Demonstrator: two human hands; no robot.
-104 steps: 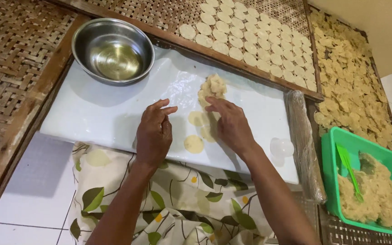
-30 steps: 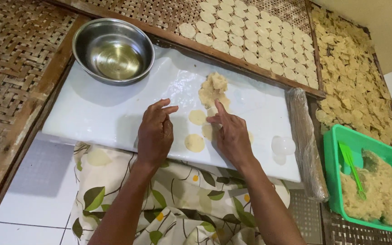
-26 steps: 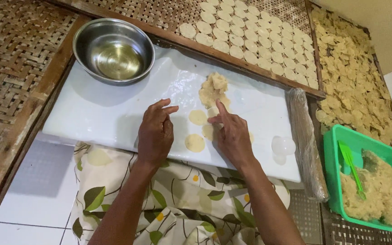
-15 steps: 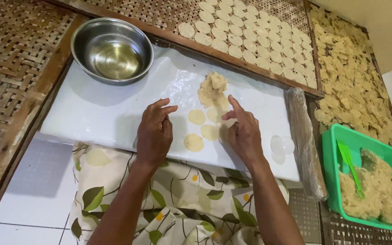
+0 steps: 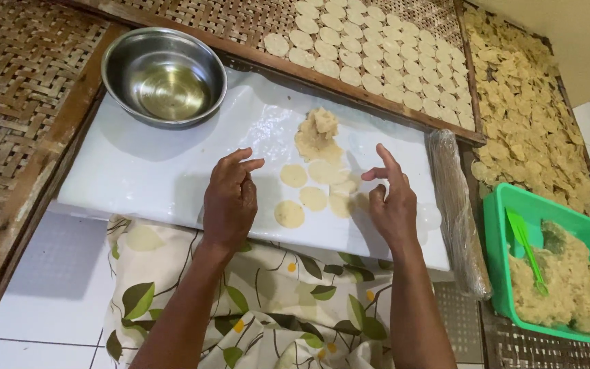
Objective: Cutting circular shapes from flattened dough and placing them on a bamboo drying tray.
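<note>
Left hand [image 5: 230, 201] flat and empty, right hand [image 5: 392, 203] raised, loosely open beside thin dough discs [image 5: 313, 198]: soft, tearable, likely sticky; lift each by its edge.

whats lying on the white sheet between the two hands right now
In the head view, several flattened pale dough discs lie on the white sheet between the left hand and right hand, with the dough lump just beyond them.
</note>
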